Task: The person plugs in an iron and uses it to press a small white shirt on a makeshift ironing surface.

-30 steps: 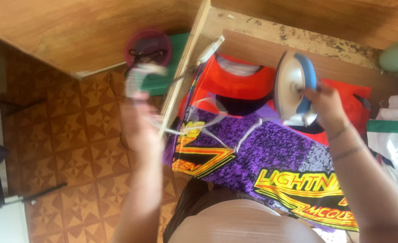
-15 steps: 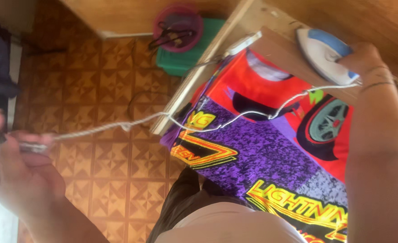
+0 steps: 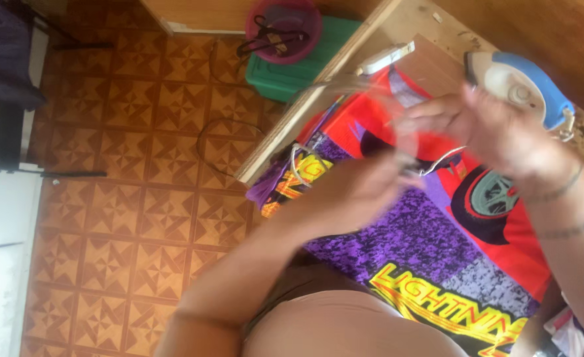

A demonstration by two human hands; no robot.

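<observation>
From my head camera, looking down, both my hands meet over the middle of the board, above the red and purple printed cloth [image 3: 398, 244] spread across it. My left hand [image 3: 355, 188] is blurred; the fingers look curled around the white cord [image 3: 440, 162], but I cannot tell how tightly they close. My right hand [image 3: 487, 125] is half closed, fingertips pinching the same cord where a short length shows between the two hands. The iron [image 3: 520, 86] rests at the far right corner of the board, just beyond my right hand and apart from it, its blue handle turned away from me. A white plug strip [image 3: 386, 58] lies at the far edge, and a green box [image 3: 292, 69] with a pink bowl [image 3: 283, 30] on it stands on the patterned floor past the board's left edge. To gather the cord well, I judge I should keep the loops even, hold the slack off the cloth, and avoid tugging toward the iron, which could tip.
</observation>
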